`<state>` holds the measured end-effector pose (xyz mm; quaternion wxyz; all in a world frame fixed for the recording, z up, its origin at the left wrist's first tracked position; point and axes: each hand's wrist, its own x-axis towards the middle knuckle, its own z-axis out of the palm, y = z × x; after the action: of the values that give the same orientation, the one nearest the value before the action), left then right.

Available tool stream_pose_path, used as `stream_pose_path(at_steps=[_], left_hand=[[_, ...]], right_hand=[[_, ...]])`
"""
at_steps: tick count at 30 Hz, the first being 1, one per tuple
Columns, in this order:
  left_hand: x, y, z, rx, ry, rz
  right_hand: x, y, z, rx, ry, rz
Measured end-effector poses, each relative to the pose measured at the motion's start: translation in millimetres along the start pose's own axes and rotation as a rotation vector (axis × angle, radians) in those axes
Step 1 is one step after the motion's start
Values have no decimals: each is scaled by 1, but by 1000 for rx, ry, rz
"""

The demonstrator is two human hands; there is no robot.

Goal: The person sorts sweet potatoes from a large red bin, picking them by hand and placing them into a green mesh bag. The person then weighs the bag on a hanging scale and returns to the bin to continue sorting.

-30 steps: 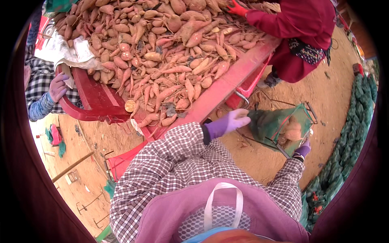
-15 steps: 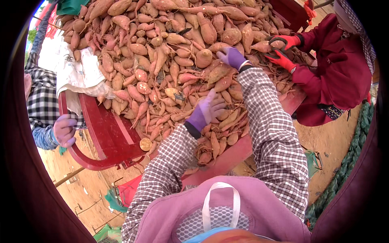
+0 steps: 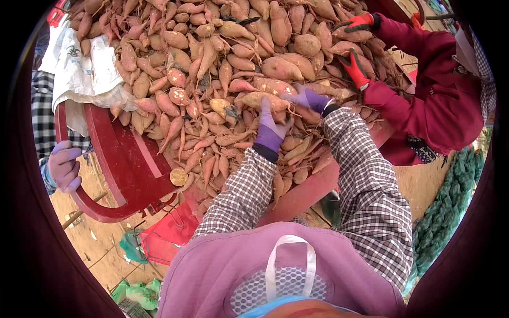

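Note:
My purple-gloved left hand (image 3: 271, 131) reaches over the near side of a big heap of sweet potatoes (image 3: 183, 40). Its thumb lies across a long, pale sweet potato (image 3: 251, 99), with its other fingers lower down, toward the right. At that sweet potato's right end is my right hand (image 3: 308, 99), also purple-gloved and smeared by motion, so its grip is unclear. Smaller roots lie close under both wrists. Several sweet potatoes around them show pale broken spots and dangling thin rootlets.
A red metal cart rail (image 3: 108, 159) edges the heap at left, with a white sack (image 3: 87, 79) over it and another person's gloved hand (image 3: 64, 167) on it. At right, a co-worker's red gloves (image 3: 354, 69) touch the heap. Green netting (image 3: 445, 212) lies bundled on the ground.
My left hand has moved up onto the pale sweet potato, and my right hand has come down beside it. The co-worker's hands have spread apart. The whole view has shifted slightly.

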<state>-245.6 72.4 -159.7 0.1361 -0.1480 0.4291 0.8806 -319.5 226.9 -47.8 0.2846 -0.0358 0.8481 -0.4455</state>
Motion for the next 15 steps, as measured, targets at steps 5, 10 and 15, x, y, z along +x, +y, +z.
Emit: stream_pose_path(at_steps=[5, 10, 15], left_hand=[[-27, 45, 11, -581, -89, -182], [-128, 55, 12, -238, -173, -55], [-214, 41, 28, 155, -367, -17]], right_hand=[[-40, 22, 63, 295, 248, -117], [-146, 23, 115, 754, 330, -300], [-252, 45, 156, 1241, 369, -452]])
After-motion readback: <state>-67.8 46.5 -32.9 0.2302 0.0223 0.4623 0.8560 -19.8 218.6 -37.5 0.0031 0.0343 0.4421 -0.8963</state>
